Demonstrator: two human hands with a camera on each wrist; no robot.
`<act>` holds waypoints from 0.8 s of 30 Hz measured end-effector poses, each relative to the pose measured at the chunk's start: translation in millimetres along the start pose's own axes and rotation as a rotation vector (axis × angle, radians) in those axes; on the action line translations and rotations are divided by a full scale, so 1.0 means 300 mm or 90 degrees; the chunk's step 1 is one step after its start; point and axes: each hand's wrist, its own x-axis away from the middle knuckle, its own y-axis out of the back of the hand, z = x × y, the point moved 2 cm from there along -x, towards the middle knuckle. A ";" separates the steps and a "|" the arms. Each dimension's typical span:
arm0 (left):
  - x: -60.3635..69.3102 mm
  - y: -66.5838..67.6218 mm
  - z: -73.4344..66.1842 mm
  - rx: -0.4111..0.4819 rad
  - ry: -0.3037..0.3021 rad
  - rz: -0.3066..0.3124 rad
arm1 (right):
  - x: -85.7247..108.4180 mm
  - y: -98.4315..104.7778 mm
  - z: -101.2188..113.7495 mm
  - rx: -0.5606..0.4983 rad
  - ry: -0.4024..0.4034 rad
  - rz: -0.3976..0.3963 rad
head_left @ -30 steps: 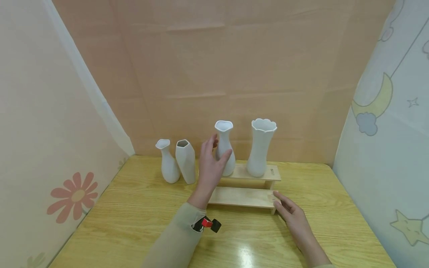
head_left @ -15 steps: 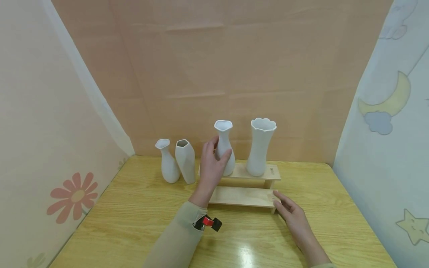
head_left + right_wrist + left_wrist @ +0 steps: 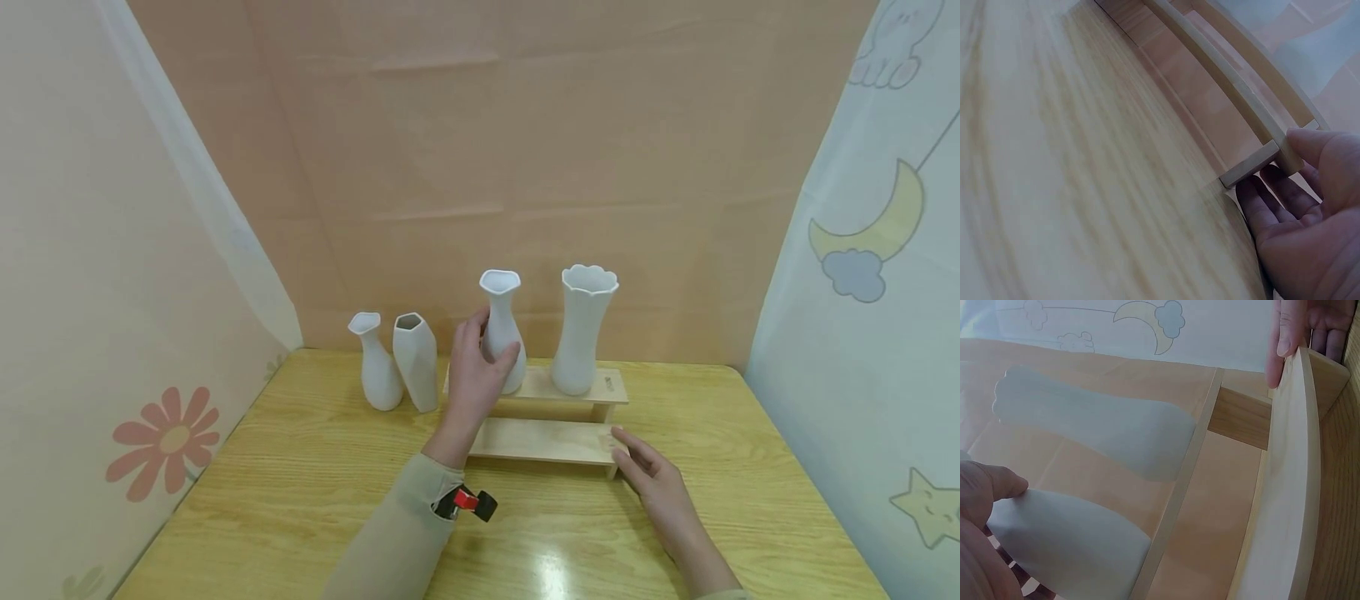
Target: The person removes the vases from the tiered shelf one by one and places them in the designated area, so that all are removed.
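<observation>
My left hand (image 3: 476,367) holds a white vase (image 3: 501,333) with a narrow neck and angular flared rim around its body. Its thumb lies across the front of the vase, and the fingers are partly hidden behind. The vase stands upright at the left of the upper step of a two-step wooden stand (image 3: 543,440). At the stand's right end, my right hand (image 3: 658,492) grips the lower step; in the right wrist view the thumb (image 3: 1310,144) rests on top and the fingers curl beside the leg. A taller white vase with a scalloped rim (image 3: 581,337) stands on the upper step's right.
Left of the stand, two more white vases are on the wooden table (image 3: 300,500): a flared-neck one (image 3: 378,371) and a faceted one (image 3: 417,367). A peach cloth (image 3: 480,167) hangs behind. Pale printed sheets line both sides.
The left thumb has slipped slightly lower on the vase. Both vases on the stand and the right hand keep their places; the printed sheet at right has shifted.
</observation>
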 end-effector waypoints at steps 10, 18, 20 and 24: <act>0.003 -0.002 -0.002 -0.001 0.004 -0.007 | 0.001 -0.001 0.003 -0.001 0.001 -0.002; 0.012 0.007 0.000 0.016 -0.010 -0.020 | -0.002 -0.002 0.002 0.002 -0.001 -0.005; 0.017 0.011 -0.002 0.021 -0.012 -0.020 | -0.001 -0.003 0.003 0.003 -0.001 -0.006; 0.029 0.028 -0.014 0.040 -0.026 -0.025 | -0.001 -0.004 0.007 0.006 0.001 -0.006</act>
